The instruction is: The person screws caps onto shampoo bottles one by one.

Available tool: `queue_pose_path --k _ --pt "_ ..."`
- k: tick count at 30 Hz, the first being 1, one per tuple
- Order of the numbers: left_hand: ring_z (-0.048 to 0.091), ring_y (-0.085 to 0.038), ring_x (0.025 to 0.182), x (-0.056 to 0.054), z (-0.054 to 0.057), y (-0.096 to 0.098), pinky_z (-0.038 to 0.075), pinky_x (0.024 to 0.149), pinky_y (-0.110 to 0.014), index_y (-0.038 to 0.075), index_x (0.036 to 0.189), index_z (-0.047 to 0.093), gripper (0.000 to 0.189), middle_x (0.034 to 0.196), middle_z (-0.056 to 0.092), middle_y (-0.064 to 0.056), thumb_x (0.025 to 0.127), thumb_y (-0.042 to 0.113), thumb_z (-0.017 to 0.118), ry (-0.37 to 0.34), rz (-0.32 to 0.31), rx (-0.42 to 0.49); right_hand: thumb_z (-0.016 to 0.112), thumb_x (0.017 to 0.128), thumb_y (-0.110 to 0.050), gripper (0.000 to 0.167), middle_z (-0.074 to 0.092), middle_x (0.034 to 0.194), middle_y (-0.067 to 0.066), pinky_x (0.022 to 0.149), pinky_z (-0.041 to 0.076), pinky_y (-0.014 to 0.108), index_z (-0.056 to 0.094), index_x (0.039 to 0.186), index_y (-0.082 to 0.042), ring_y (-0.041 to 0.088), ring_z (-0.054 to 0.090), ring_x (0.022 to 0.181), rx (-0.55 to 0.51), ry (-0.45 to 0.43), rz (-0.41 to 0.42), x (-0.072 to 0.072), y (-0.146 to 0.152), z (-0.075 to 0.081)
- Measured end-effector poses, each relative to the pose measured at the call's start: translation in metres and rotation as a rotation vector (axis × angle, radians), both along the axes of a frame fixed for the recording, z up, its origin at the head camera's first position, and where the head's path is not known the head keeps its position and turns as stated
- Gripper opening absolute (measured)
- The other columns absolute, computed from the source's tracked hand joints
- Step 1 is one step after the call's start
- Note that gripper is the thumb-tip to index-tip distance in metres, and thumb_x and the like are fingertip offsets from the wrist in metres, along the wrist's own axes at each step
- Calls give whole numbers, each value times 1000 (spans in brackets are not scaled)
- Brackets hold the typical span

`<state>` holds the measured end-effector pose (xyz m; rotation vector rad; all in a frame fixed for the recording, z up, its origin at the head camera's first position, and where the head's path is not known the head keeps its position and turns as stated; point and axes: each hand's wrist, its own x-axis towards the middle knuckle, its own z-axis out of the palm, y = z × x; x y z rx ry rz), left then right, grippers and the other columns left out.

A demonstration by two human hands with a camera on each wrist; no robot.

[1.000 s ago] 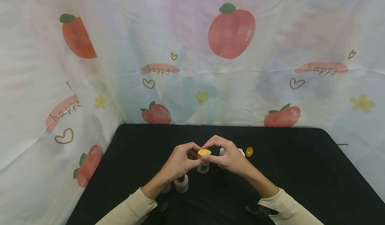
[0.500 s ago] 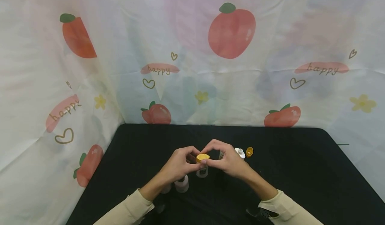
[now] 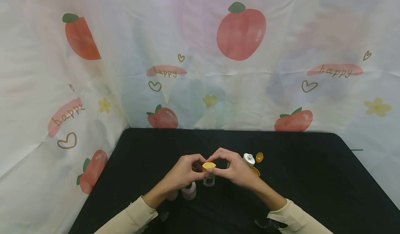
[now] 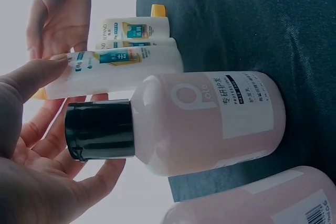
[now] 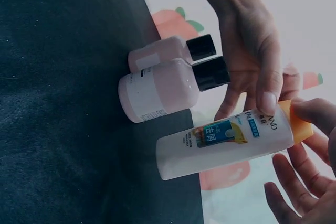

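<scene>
Upright between my hands is a white shampoo-type bottle (image 5: 226, 142) with a teal label and a yellow cap (image 3: 208, 166). My left hand (image 3: 184, 170) holds it just below the cap, thumb (image 5: 269, 102) pressed on its shoulder. My right hand (image 3: 232, 167) pinches the cap, with the thumb on the near side and the other right fingers (image 5: 294, 174) spread behind. In the head view the bottle's upper body is mostly covered by fingers. Just under my left hand stand two pink bottles (image 4: 205, 119) with black caps.
Beyond my right hand stands an open white bottle (image 3: 249, 159) with its nozzle bare. A loose yellow cap (image 3: 259, 157) lies beside it, and another yellow piece (image 3: 256, 171) shows past my wrist. The black table (image 3: 312, 178) meets a printed curtain (image 3: 200, 53) behind.
Both hands have come slightly nearer and to the left together with the capped bottle. The open white bottle and a second yellow piece are now uncovered beyond my right hand.
</scene>
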<state>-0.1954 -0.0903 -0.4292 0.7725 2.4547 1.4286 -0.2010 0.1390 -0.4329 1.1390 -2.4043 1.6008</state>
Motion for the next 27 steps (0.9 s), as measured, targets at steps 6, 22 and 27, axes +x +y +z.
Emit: queue_pose_path --k 6,22,27 --pt "70 -5 90 0 -4 -2 57 82 -22 21 105 71 16 102 70 7 91 25 79 8 3 -18 78 91 -14 25 67 109 -1 85 54 34 72 114 -20 15 64 98 -1 20 19 1 -1 -5" --pt "69 -5 84 1 -10 -2 57 76 -23 18 103 70 19 99 70 6 89 24 81 -35 -22 -46 78 88 -5 22 69 103 3 82 53 30 74 109 -12 18 63 95 5 47 22 2 -3 -16" --pt "69 -4 82 0 -12 -2 56 74 -22 16 102 70 19 97 70 5 89 24 81 -35 -26 -63 79 90 -13 21 69 104 -2 81 53 30 74 110 -19 15 63 95 14 41 20 3 -3 -16"
